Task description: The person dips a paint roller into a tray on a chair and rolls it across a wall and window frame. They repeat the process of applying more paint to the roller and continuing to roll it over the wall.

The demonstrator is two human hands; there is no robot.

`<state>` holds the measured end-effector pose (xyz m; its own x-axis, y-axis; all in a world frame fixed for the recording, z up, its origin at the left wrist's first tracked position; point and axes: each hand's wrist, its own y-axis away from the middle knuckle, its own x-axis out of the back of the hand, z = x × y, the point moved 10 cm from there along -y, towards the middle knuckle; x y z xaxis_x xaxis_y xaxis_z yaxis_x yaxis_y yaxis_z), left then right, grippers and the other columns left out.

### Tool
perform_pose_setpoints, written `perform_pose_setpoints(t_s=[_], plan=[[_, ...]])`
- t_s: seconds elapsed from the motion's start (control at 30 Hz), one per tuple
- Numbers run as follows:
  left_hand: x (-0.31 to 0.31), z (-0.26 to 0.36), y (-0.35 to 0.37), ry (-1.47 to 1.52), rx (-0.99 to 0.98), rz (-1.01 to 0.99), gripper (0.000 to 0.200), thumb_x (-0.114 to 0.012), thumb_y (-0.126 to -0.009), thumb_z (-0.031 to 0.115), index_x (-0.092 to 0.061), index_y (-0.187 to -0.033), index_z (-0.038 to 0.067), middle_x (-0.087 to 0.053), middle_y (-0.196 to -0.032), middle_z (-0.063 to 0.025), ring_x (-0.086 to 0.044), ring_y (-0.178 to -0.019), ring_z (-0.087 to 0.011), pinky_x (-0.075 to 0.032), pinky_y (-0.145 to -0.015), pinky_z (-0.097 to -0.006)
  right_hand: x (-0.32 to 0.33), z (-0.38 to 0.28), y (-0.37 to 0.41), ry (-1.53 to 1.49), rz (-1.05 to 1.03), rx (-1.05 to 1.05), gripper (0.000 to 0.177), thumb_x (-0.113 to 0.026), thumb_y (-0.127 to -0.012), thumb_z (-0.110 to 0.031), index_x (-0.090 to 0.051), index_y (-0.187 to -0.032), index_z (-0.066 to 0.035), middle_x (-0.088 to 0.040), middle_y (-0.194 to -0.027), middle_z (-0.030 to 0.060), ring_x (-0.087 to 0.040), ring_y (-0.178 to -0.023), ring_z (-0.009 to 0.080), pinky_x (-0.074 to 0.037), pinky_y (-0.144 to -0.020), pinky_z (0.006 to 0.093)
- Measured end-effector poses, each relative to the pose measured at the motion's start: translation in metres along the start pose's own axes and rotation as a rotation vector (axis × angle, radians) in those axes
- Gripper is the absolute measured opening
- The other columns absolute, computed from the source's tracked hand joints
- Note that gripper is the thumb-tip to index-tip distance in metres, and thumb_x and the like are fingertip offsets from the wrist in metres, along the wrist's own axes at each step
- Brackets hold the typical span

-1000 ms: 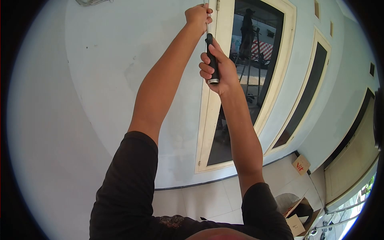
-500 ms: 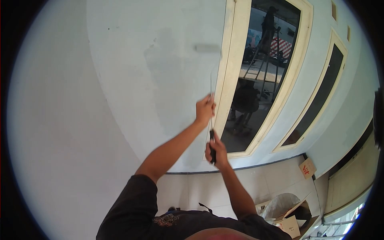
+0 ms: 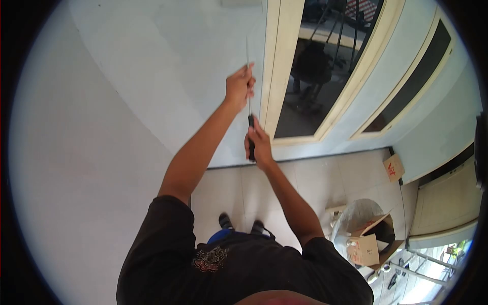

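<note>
With both hands I hold a paint roller against the pale wall (image 3: 152, 76). My left hand (image 3: 239, 87) is closed round its thin metal rod (image 3: 248, 51), and lower down my right hand (image 3: 260, 145) is wrapped round the black handle (image 3: 251, 137). At the top edge of the view the roller head (image 3: 241, 2) is partly cut off, lying near the cream window frame (image 3: 273, 66). Around it on the wall is a darker, damp-looking patch (image 3: 190, 46).
Dark window glass (image 3: 315, 86) reflects a ladder. On the tiled floor (image 3: 300, 188) stand a small "Vit" box (image 3: 393, 168) and an opened cardboard box (image 3: 363, 249) beside a round, greyish container (image 3: 351, 216). Sandals (image 3: 392, 280) and metal rails (image 3: 427, 264) are at lower right.
The view has tilted down, so the wall, window and hands appear higher and more floor shows, with my feet. Both hands keep their grip; the roller head stays near the window frame.
</note>
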<state>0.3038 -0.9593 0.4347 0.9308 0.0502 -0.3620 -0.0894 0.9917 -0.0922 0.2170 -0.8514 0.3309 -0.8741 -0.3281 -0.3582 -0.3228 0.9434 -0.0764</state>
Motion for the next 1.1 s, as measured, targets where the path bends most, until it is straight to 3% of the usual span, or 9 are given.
perform_pose_setpoints(t_s=[0.13, 0.27, 0.43, 0.77, 0.9, 1.07, 1.1], plan=[[0.075, -0.206, 0.078, 0.010, 0.381, 0.152, 0.036, -0.053, -0.100, 0.027, -0.054, -0.132, 0.012, -0.044, -0.064, 0.0020, -0.031, -0.050, -0.0068, -0.028, -0.043, -0.0224, 0.038, 0.152, 0.103, -0.081, 0.128, -0.252, 0.054, -0.045, -0.101, -0.022, -0.027, -0.151, -0.011, -0.044, -0.058, 0.0007, -0.040, -0.039, 0.0089, -0.038, -0.035, 0.0255], [0.122, -0.327, 0.118, 0.041, 0.597, 0.263, 0.032, -0.051, -0.100, 0.026, -0.056, -0.129, 0.013, -0.044, -0.063, 0.0029, -0.031, -0.048, -0.0064, -0.027, -0.042, -0.0226, 0.061, 0.229, 0.145, -0.073, 0.190, -0.455, 0.053, -0.044, -0.102, -0.021, -0.027, -0.151, -0.013, -0.045, -0.057, 0.0000, -0.040, -0.039, 0.0087, -0.038, -0.035, 0.0253], [0.120, -0.333, 0.116, -0.063, 0.563, 0.373, 0.029, -0.051, -0.100, 0.026, -0.062, -0.122, 0.010, -0.046, -0.060, 0.0027, -0.031, -0.045, -0.0066, -0.028, -0.039, -0.0247, 0.076, 0.223, 0.144, 0.069, 0.191, -0.477, 0.052, -0.043, -0.102, -0.020, -0.028, -0.151, -0.014, -0.045, -0.056, -0.0005, -0.040, -0.038, 0.0082, -0.038, -0.036, 0.0246], [0.092, -0.242, 0.093, -0.108, 0.292, 0.317, 0.030, -0.049, -0.101, 0.023, -0.058, -0.126, 0.008, -0.038, -0.061, 0.0044, -0.029, -0.050, -0.0050, -0.026, -0.043, -0.0224, 0.068, 0.199, 0.112, 0.067, 0.134, -0.353, 0.052, -0.044, -0.102, -0.020, -0.028, -0.150, -0.010, -0.045, -0.058, -0.0004, -0.040, -0.040, 0.0072, -0.037, -0.037, 0.0234], [0.102, -0.287, 0.095, -0.081, 0.427, 0.242, 0.030, -0.049, -0.101, 0.023, -0.058, -0.126, 0.008, -0.038, -0.061, 0.0049, -0.031, -0.051, -0.0059, -0.027, -0.043, -0.0235, 0.077, 0.233, 0.119, -0.015, 0.198, -0.368, 0.051, -0.045, -0.101, -0.020, -0.031, -0.149, -0.008, -0.044, -0.056, -0.0011, -0.038, -0.037, 0.0067, -0.034, -0.035, 0.0237], [0.156, -0.403, 0.119, -0.174, 0.652, 0.300, 0.029, -0.050, -0.101, 0.027, -0.060, -0.121, 0.009, -0.041, -0.060, 0.0038, -0.033, -0.049, -0.0072, -0.029, -0.042, -0.0250, 0.079, 0.281, 0.149, -0.089, 0.262, -0.602, 0.052, -0.045, -0.102, -0.024, -0.028, -0.150, -0.011, -0.043, -0.057, -0.0012, -0.040, -0.040, 0.0077, -0.037, -0.037, 0.0243], [0.157, -0.403, 0.120, -0.199, 0.689, 0.323, 0.029, -0.050, -0.101, 0.028, -0.062, -0.118, 0.008, -0.042, -0.058, 0.0031, -0.034, -0.046, -0.0076, -0.031, -0.041, -0.0255, 0.080, 0.281, 0.151, -0.089, 0.265, -0.604, 0.052, -0.045, -0.102, -0.024, -0.028, -0.150, -0.011, -0.043, -0.057, -0.0012, -0.040, -0.040, 0.0077, -0.037, -0.037, 0.0243]])
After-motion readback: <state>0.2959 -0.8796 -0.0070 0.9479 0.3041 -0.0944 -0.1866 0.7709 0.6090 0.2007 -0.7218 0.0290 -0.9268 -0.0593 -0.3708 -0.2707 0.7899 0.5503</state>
